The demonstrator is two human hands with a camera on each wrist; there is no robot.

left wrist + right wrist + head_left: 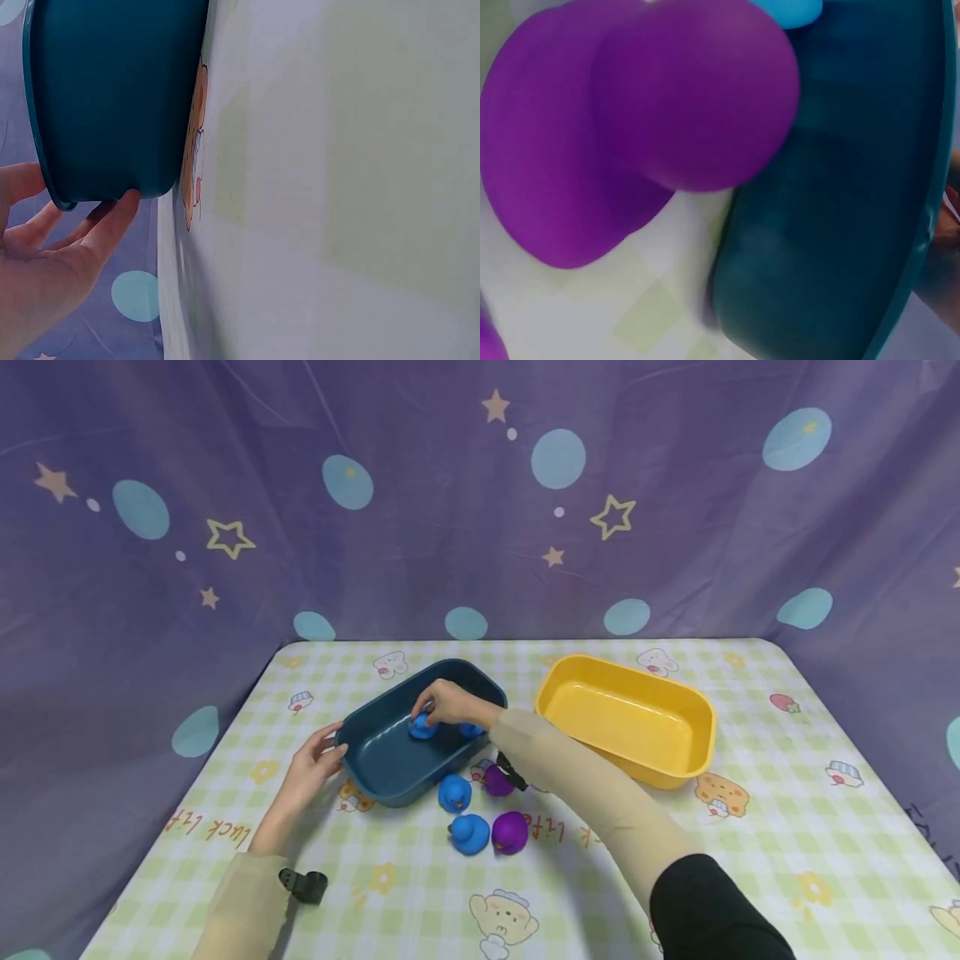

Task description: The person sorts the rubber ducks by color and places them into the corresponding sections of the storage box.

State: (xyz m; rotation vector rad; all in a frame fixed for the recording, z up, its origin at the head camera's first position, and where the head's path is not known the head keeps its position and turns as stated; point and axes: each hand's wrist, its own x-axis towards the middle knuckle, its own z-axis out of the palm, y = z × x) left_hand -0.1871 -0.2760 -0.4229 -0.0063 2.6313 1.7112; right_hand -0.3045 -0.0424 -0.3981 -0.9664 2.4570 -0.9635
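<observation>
A dark teal tub stands slanted on the table. My left hand grips its left end at the rim; in the left wrist view the fingers lie against the outer wall. Inside the tub, my right hand pinches a blue rubber duck near the bottom. Another blue duck sits in the tub under the right wrist, partly hidden. In front of the tub are two blue ducks, one close to its wall and one nearer, beside a purple duck.
A second purple duck lies under the right forearm and looms large in the right wrist view. The yellow tub stands to the right, behind that arm. A checked cloth covers the table, and a purple curtain hangs behind.
</observation>
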